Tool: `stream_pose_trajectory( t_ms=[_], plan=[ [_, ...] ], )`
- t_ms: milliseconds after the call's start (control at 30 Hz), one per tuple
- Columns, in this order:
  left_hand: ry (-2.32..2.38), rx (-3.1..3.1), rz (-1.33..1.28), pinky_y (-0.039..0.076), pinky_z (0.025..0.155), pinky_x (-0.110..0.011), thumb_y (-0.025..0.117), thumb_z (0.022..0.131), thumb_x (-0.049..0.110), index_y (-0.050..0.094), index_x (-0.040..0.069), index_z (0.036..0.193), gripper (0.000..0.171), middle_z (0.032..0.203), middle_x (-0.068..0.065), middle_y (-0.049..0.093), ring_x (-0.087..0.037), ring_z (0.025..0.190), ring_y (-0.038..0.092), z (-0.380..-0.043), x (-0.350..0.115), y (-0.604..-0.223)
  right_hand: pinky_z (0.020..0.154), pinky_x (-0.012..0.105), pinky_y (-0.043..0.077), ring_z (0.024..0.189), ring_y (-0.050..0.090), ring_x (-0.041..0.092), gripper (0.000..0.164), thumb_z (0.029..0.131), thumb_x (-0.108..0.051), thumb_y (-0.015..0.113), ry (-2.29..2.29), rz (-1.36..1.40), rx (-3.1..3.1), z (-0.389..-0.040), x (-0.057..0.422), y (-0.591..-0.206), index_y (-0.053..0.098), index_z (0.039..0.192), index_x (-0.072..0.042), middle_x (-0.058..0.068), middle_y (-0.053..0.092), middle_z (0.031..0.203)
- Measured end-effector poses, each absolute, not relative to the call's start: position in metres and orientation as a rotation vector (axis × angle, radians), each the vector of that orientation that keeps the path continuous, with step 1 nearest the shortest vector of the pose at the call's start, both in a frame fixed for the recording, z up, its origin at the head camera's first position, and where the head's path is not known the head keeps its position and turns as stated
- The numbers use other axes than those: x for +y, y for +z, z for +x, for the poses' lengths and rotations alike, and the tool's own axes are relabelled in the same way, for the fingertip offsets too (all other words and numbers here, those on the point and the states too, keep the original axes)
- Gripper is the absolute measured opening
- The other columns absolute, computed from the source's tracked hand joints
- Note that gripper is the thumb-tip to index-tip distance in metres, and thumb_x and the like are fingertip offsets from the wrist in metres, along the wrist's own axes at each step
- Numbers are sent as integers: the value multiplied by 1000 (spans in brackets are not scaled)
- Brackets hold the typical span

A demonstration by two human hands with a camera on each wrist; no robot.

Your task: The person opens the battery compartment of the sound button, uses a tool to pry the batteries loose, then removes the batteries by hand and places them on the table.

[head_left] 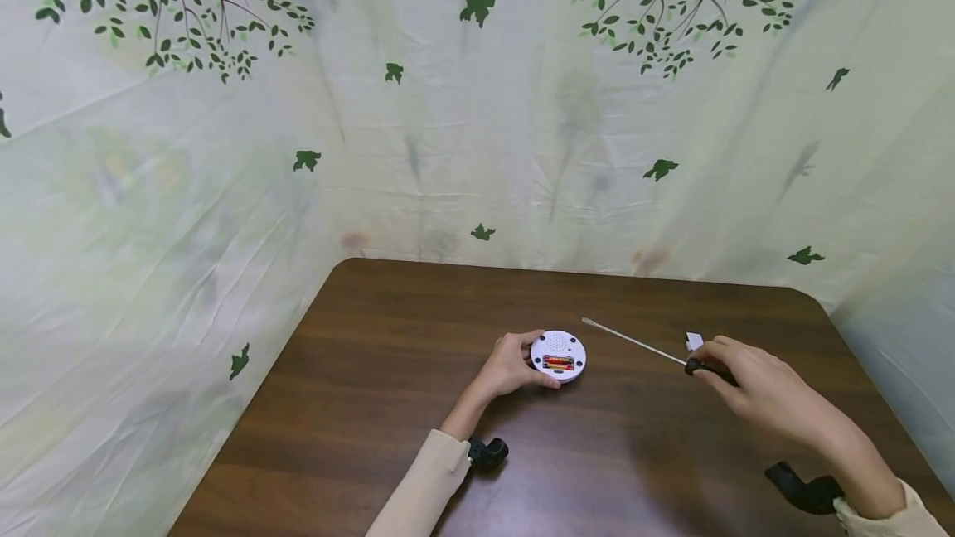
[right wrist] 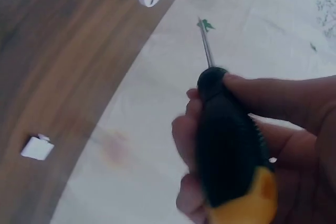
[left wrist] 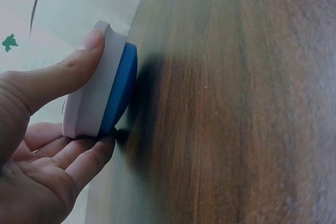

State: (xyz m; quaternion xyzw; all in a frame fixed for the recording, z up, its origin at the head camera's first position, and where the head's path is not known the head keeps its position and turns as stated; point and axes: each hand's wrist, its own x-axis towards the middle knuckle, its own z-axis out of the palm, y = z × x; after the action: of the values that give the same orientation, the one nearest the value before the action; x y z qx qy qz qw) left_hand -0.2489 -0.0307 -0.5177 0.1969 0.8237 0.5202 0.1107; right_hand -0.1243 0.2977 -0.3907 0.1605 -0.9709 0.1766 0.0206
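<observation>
Left sleeve (head_left: 419, 489): cream, covering your forearm, which slants up and to the right from the bottom edge of the head view.
Left hand (head_left: 516, 365): you pinch, with your thumb (left wrist: 71, 73) on the nearer side and your fingers (left wrist: 90, 162) on the other.
Right sleeve (head_left: 891, 514): cream, in the lower right corner; your bare wrist (head_left: 865, 466) shows beyond the cuff, slanting up and to the left.
Right hand (head_left: 768, 385): you grip, thumb extended along 1 side, fingers curled round the other.
Spacing: your 2 hands are well apart.
</observation>
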Motion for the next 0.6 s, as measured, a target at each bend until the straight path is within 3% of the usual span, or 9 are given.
stream_pose_trajectory(
  t_ms=[267,600],
  plan=[
    [1512,2420,589,59,91,-26,97,68,8,57,-6,143,86,127,-21,72,-21,114,72,-249,-31,-519,64,24,47,79,58,-3,14,99,-19,69,556,659,-3080,-144,290,-373,76,111,-17,-11,66,97],
    [1515,2422,605,59,95,-31,97,68,7,55,-7,144,87,131,-23,70,-25,118,70,-249,-32,-518,65,25,50,84,64,3,19,101,-22,67,599,755,-3192,-162,290,-370,78,112,-12,-4,71,104]
  ],
)
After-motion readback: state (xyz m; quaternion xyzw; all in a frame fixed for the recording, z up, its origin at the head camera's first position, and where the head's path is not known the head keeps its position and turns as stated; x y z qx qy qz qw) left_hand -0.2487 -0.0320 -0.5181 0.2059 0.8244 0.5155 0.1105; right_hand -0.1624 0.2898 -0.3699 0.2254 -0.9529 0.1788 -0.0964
